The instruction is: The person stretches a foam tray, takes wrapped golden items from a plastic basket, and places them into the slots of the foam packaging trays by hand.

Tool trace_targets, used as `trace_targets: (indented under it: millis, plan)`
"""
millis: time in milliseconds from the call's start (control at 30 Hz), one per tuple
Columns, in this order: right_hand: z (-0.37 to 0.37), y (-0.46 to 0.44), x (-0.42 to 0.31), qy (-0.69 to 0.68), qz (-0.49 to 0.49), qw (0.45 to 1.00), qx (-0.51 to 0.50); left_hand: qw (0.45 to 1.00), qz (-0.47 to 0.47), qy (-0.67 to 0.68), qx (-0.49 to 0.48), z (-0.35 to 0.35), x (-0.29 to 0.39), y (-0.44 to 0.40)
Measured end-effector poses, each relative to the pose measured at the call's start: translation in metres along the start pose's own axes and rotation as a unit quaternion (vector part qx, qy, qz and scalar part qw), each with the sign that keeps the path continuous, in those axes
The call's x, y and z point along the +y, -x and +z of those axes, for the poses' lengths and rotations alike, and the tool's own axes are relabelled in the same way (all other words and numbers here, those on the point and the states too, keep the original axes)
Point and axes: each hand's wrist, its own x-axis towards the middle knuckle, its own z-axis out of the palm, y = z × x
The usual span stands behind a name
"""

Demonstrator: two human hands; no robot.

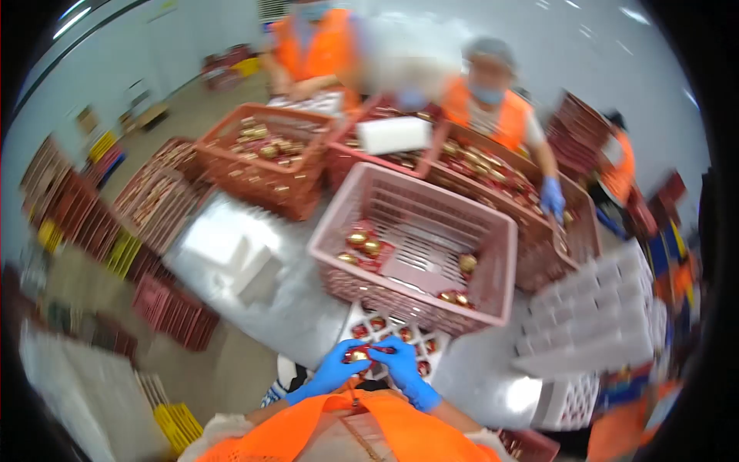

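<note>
In front of my chest, my left hand (339, 366), in a blue glove, is closed around a round red-and-gold wrapped ball (356, 355). Beside it, my right hand (406, 368), also gloved in blue, pinches a red end of the same wrapping. Below and beyond both hands lies a white cell tray (420, 337), its pockets holding several similar red-and-gold balls. A pink plastic crate (412, 292) stands just past the tray. Inside the crate, a few gold balls (362, 240) in red wrapping rest near the left side, with others at the right.
Orange-brown crates of wrapped balls (265, 185) line the far side, where co-workers in orange vests stand. One co-worker's gloved hand (552, 196) reaches into the right crate (500, 196). White trays (593, 308) are stacked right; white foam pieces (231, 246) lie left on the metal table (300, 308).
</note>
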Motion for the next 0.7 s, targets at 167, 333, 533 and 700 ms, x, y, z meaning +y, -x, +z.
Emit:
trace_targets:
  millis: [167, 333, 533, 700]
  plan:
    - [0.016, -0.008, 0.011, 0.134, -0.181, 0.973, -0.055, 0.956, 0.255, -0.125, 0.070, -0.013, -0.015, -0.030]
    - [0.022, 0.000, -0.005, 0.249, -0.296, 0.914, -0.120, 0.996, 0.079, -0.001, 0.043, -0.018, -0.008, -0.014]
    - [0.007, 0.026, -0.043, 0.321, -0.277, 0.887, -0.182, 0.998, -0.024, 0.054, 0.037, -0.008, -0.012, -0.002]
    - [-0.001, 0.032, -0.020, 0.301, -0.270, 0.902, -0.153, 0.996, -0.058, -0.069, 0.004, -0.003, -0.013, -0.006]
